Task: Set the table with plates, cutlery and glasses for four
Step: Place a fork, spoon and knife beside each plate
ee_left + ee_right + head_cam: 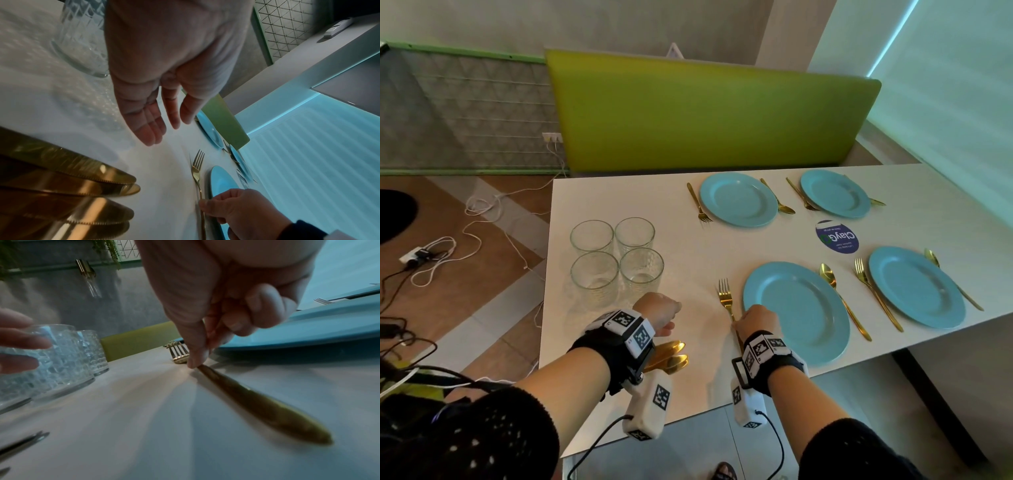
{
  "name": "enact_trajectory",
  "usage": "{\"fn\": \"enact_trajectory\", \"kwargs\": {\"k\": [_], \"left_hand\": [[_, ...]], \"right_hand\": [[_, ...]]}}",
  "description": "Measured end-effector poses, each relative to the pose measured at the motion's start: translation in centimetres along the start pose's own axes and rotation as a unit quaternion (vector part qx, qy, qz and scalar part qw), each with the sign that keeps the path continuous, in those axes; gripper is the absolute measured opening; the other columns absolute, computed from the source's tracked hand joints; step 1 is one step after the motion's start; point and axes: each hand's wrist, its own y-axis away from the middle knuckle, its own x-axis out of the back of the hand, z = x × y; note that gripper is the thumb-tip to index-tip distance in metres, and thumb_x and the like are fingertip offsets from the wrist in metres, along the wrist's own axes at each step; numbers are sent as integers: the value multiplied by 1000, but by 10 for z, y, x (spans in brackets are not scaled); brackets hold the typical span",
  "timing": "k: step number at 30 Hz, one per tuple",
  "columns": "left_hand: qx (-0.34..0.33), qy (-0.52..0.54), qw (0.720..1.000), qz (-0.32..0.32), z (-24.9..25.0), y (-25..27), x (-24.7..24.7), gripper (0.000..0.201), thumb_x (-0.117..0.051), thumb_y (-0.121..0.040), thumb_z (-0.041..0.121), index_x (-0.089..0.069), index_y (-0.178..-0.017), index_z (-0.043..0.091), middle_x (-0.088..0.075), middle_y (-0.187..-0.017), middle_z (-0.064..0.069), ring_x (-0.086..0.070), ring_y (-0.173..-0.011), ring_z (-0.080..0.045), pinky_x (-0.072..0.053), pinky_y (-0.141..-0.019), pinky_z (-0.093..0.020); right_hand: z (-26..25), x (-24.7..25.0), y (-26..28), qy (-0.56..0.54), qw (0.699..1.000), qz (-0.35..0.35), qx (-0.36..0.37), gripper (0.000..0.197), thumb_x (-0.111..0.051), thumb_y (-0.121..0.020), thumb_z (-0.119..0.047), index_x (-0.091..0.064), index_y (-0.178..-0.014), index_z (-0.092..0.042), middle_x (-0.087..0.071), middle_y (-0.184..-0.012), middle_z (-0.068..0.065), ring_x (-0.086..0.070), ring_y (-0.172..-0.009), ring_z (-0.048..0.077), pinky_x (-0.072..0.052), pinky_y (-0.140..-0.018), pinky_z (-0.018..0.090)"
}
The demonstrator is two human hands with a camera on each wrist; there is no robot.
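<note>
Several blue plates lie on the white table (640, 192), each with gold cutlery beside it. My right hand (751, 322) pinches the handle of a gold fork (725, 295) that lies flat just left of the nearest plate (796, 310); the right wrist view shows thumb and forefinger on the fork (257, 400). My left hand (657, 308) hovers relaxed and empty in front of several clear glasses (616, 260), fingers straight in the left wrist view (152, 123). Gold knives (671, 356) lie stacked under my left wrist.
A round blue sticker (837, 236) sits between the plates. A green bench back (705, 113) stands behind the table. Cables and a power strip (417, 257) lie on the floor at left. The table's near edge runs just below my wrists.
</note>
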Motion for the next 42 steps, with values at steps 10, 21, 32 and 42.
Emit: {"fn": "enact_trajectory", "kwargs": {"k": [10, 21, 32, 42], "left_hand": [[5, -9, 1000, 7, -6, -2, -3, 14, -52, -93, 14, -55, -99, 2, -56, -88, -8, -56, -77, -20, -51, -69, -29], [-9, -26, 999, 18, -12, -2, -2, 12, -52, -93, 15, -55, -95, 3, -53, -77, -4, -53, -67, -15, -49, -64, -25], [-37, -412, 908, 62, -31, 5, 24, 52, -57, -89, 35, -48, -131, 6, -53, -133, -11, -51, -124, -26, -41, -100, -30], [-88, -633, 768, 44, -103, 13, 51, 50, -58, -88, 21, -39, -133, 11, -38, -136, -10, -41, -125, -28, -39, -104, -34]], "right_hand": [[9, 8, -1, -17, 999, 27, -21, 33, -63, -85, -20, -55, -114, -6, -64, -112, 12, -62, -105, 29, -52, -81, 33], [13, 6, 2, -17, 999, 27, -24, 32, -62, -86, -21, -55, -114, -6, -64, -112, 13, -62, -105, 29, -52, -82, 35], [18, 34, 9, -52, 998, 24, 13, 25, -65, -86, -33, -56, -89, -10, -63, -88, 7, -61, -90, 27, -49, -72, 30], [23, 37, 39, -47, 997, 19, 59, 36, -62, -87, -32, -62, -112, -5, -66, -112, 11, -61, -106, 25, -50, -87, 30]]}}
